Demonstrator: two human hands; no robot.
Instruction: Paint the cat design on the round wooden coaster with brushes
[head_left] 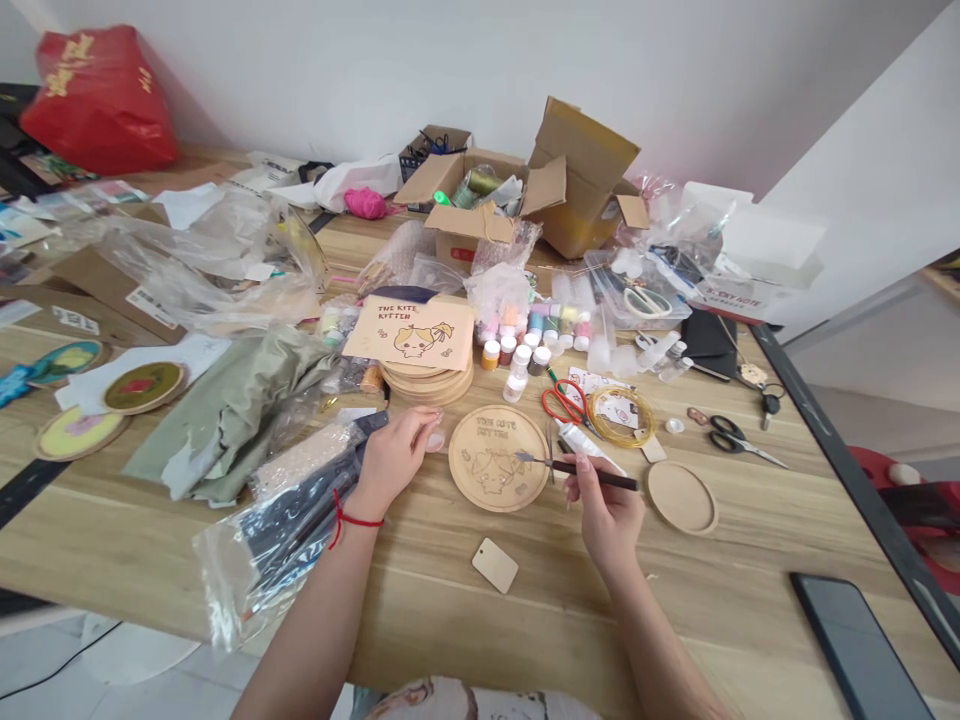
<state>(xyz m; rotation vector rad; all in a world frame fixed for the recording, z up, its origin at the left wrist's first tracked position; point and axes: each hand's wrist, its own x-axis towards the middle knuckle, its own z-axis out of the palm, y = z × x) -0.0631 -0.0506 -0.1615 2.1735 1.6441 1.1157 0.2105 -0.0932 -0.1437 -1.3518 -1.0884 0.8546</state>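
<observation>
In my right hand (611, 515) is a palette knife, gripped by its dark handle (600, 474). The knife's metal blade (528, 457) points left, over a round wooden plaque (463, 482) with a kitten drawing and lettering. Whether the blade touches the plaque I cannot tell. My left hand (394, 455), with a red cord at the wrist, is closed in a pinch left of the plaque. At its fingertips is a small translucent round piece (435, 441). A white tube (581, 442) lies beside my right fingers, partly hidden by them.
Behind the plaque stand stacked wooden discs (431, 388) under a kitten card (411, 330), and several paint jars (515, 385). Red-handled scissors (564, 402), black scissors (739, 440) and a wooden ring tray (682, 497) lie rightward. A wooden tag (495, 565) and phone (862, 640) lie nearer.
</observation>
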